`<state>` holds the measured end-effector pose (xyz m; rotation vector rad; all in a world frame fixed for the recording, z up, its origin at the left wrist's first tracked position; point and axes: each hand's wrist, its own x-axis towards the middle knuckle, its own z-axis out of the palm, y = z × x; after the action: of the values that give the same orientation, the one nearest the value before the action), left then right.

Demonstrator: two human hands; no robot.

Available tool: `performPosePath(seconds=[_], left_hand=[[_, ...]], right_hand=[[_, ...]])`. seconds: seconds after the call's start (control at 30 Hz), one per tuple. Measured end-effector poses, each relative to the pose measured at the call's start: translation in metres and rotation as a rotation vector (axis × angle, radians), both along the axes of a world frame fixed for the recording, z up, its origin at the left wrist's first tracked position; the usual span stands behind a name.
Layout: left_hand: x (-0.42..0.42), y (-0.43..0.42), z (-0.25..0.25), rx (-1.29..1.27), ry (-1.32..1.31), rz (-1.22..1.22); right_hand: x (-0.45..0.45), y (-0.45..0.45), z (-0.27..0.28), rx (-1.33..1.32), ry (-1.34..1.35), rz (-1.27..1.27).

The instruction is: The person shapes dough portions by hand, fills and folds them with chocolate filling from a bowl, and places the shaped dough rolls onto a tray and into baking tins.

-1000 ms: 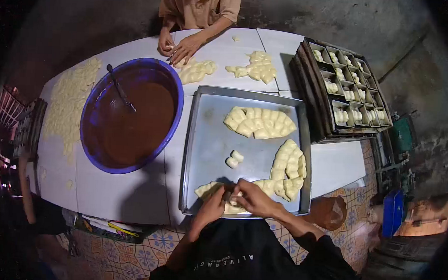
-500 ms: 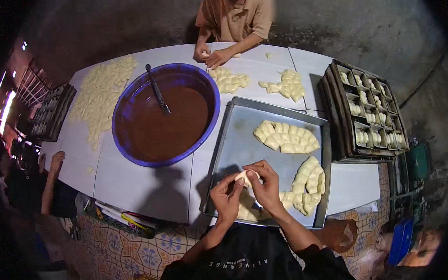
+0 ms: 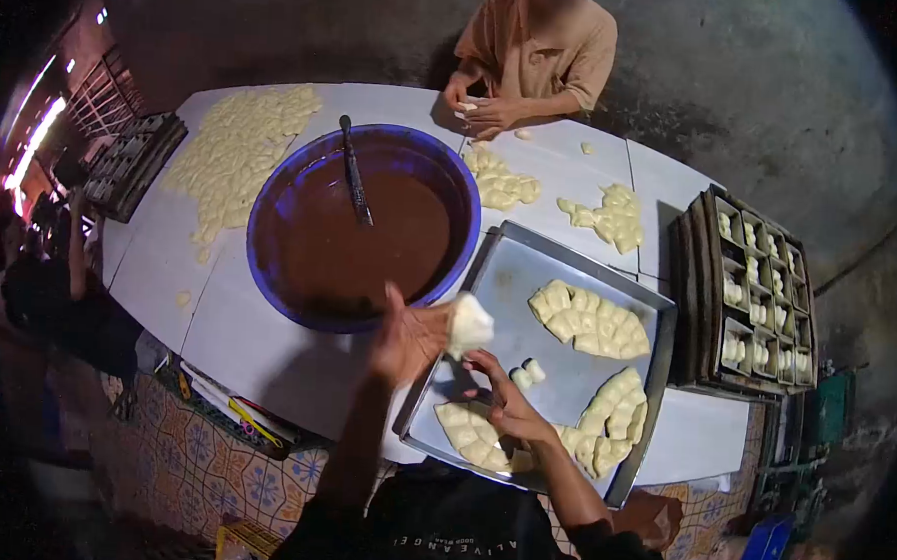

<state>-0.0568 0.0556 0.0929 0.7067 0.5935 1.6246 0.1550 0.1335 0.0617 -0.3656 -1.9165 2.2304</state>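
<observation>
At the far left, a dark-clothed person was beside the white table, near a stack of baking moulds. A broad spread of dough portions lay on the tabletop. Next came the blue-purple basin of brown mixture, a dark-handled utensil leaning in it.

The left hand, blurred by motion, was over the basin's near edge, a pale dough piece at its fingers; how far they had closed round it could not be told. The right hand, just below that piece, had its fingers parted and loosely bent, with nothing visible between them.

Beneath was the metal tray, bearing joined dough strips and two small dough rolls. Across the table, a co-worker held some dough above more portions. Another dough cluster lay farther right, before stacked moulds containing small dough pieces.
</observation>
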Motion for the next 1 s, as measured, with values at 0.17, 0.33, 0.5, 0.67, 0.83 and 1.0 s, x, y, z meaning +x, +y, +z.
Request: performPosePath(seconds=[0.17,0.33,0.5,0.67,0.83,1.0], left_hand=[[-0.098,0.034,-0.038,-0.512,1.557,0.661],[-0.089,0.035,-0.015,-0.889,1.128,0.228],[0.008,-0.001,0.001,-0.435,0.984,0.671],[0.050,-0.005,-0.014,-0.542,0.028,0.216],[0.100,-0.007,-0.015,-0.645,0.151,0.296],[0.107,-0.012,-0.040,-0.373,0.887,0.424]], right_hand=[[-0.007,-0.002,-0.011,0.033,0.105,-0.168],[-0.004,0.005,-0.041,0.079,0.121,-0.168],[-0.021,-0.001,-0.038,-0.508,0.144,-0.379],[-0.018,-0.007,-0.046,-0.837,0.143,-0.482],[-0.010,-0.018,-0.033,0.287,0.054,-0.743],[0.018,-0.009,-0.025,0.792,0.105,-0.689]])
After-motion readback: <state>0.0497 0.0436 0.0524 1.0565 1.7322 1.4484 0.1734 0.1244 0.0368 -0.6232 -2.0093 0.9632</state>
